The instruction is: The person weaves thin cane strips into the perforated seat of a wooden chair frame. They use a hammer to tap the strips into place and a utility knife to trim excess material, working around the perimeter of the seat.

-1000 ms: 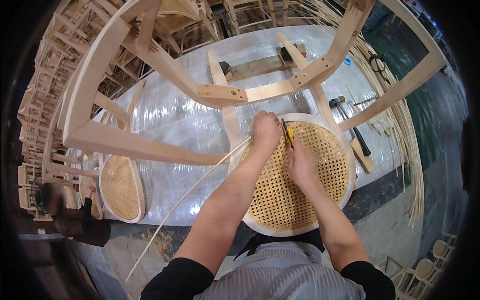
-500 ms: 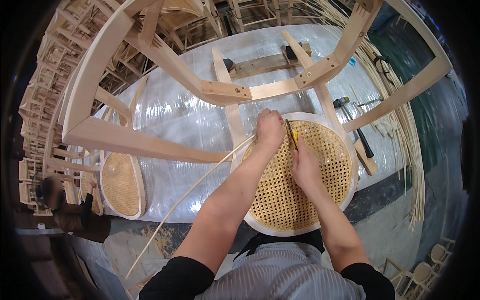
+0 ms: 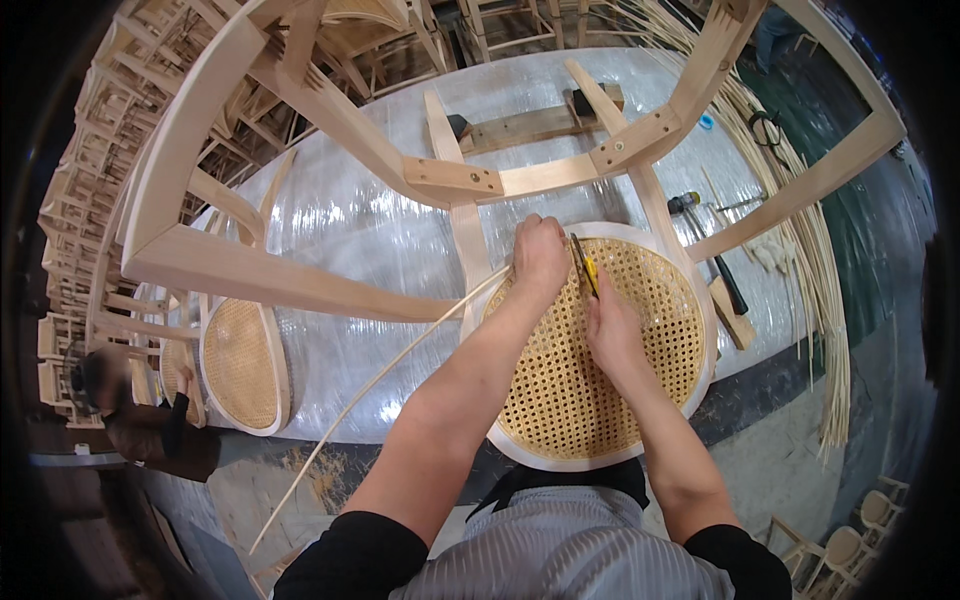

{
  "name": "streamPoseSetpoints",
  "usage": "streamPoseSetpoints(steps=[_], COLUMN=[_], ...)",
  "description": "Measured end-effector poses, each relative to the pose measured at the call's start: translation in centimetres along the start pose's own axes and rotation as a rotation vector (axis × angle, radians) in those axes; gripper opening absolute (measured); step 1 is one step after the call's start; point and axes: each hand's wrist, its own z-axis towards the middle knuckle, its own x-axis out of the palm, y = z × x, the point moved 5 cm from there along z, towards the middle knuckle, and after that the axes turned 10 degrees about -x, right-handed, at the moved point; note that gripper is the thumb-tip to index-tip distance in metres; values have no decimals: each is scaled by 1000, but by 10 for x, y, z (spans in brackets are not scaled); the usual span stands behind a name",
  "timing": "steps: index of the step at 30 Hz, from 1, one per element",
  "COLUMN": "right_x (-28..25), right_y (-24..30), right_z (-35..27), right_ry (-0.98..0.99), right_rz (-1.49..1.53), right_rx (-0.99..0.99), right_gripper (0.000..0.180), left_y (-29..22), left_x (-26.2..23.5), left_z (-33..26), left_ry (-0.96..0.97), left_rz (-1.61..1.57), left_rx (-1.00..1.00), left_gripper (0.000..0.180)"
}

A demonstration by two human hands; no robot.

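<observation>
In front of me, an oval chair back [image 3: 570, 410] with woven cane in a pale rim belongs to a wooden chair lying on the bench. My left hand [image 3: 541, 252] is closed at the far left of the rim, pinching a long thin rattan strip [image 3: 375, 378] that trails down to the lower left. My right hand [image 3: 613, 325] is wrapped round a yellow-and-dark tool that looks like a utility knife [image 3: 590, 277]. Its dark tip points away from me, beside my left hand, over the far edge of the cane. The strip's end under my left fingers is hidden.
The chair frame's legs and rails [image 3: 560, 178] rise just beyond my hands. Bundled rattan strips [image 3: 815, 290], a hammer-like tool [image 3: 732, 287] and a wood block [image 3: 733, 318] lie at the right. Another cane back [image 3: 243, 365] and a co-worker [image 3: 150, 430] are at the left.
Almost nothing differs. Both hands keep their grips and places at the far rim, and the view has shifted very slightly.
</observation>
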Motion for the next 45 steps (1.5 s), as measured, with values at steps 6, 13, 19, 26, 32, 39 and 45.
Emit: streamPoseSetpoints(steps=[6,13,19,26,32,39,45], right_x=[-1,2,0,-5,-7,-4,-8], right_y=[2,2,6,0,-1,1,-6], right_z=[2,5,7,3,3,5,-6], right_ry=[25,-39,26,-5,-48,-1,-30], right_rz=[-12,-22,-13,-3,13,84,100], right_rx=[-10,-30,44,-15,-16,44,29], right_gripper=[54,55,53,51,51,51,50], left_y=[1,-2,0,1,1,4,3], left_x=[-1,0,2,3,3,-1,5], left_z=[0,-2,-4,0,7,4,4], left_ry=[-13,-18,10,23,83,55,23], left_rz=[0,-8,19,22,105,43,47], left_rx=[33,23,1,61,132,164,174], left_gripper=[4,3,4,6,9,6,7])
